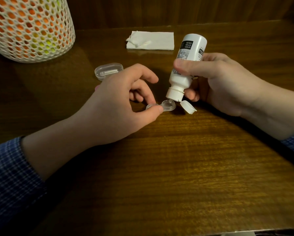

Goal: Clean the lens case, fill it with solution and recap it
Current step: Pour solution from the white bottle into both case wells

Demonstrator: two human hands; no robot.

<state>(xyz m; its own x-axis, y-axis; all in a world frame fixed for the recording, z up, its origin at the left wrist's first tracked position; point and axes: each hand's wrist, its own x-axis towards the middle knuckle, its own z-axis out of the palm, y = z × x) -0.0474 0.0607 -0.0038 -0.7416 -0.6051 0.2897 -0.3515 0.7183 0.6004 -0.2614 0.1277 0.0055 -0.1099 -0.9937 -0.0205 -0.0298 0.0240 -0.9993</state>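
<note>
Currently you are keeping the lens case [161, 106] flat on the wooden table [194, 167], left hand [124, 97] pinching its nearer well between thumb and fingertip, so the farther well is lying exposed just beyond the pinch. Your right hand [216, 80] is gripping the inverted solution bottle [187, 65], fingers curled round it, nozzle over that well, flip cap [188, 107] hanging aside. Tissue [158, 40] is lying well behind.
</note>
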